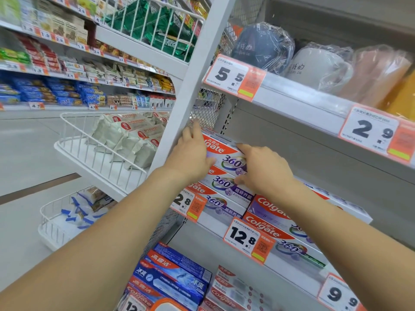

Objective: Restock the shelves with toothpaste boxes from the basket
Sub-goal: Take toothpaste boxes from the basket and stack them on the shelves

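Reaching up together, the left hand (190, 153) lies with straight fingers against the left end of the top toothpaste box (224, 151), while the right hand (262, 169) curls round its front edge, atop the stack on the middle shelf (215, 223).

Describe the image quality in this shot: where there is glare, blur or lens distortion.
Head view: even, soft store lighting with faint shadows; glare on the plastic-wrapped mugs on the upper shelf; wide-angle distortion tilts and bows the white shelf upright and stretches both forearms; snack shelves at left are soft and smeared; the top Colgate 360 box between the left hand and right hand reads sharply.
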Demonstrator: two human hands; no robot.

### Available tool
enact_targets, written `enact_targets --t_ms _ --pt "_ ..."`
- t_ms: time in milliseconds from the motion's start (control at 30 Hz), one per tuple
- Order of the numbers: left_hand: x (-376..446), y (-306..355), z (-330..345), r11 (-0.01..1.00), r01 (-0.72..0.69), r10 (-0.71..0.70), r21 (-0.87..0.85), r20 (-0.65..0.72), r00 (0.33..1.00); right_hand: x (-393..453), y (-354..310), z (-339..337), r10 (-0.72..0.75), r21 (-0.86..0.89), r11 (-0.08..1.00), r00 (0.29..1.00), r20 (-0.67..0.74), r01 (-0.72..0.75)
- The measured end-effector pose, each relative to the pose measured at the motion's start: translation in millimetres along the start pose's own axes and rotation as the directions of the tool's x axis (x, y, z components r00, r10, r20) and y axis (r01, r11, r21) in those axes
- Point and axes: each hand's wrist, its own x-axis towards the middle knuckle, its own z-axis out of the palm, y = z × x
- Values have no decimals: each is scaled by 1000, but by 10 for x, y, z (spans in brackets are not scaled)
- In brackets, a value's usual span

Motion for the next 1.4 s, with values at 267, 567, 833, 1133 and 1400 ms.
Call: enact_targets --t_ms 267,567,833,1133,1400 --pt "-26 333 175 856 -414 418 310 56 907 -334 306 -233 45 -104 993 999 -19 -47" --pt "11 557 510 763 -525 495 378 182 850 -741 996 -3 18 118 993 1000 14 -20" --pt "25 527 458 780 -543 517 311 167 839 -694 1124 128 -44 47 998 999 -6 44" --pt "59 403 444 784 -570 569 244 84 818 -711 1108 178 -52 -24 998 998 -35 51" --pt "-24 486 477 734 -563 553 380 146 820 -692 1099 161 -74 14 997 997 -27 74"
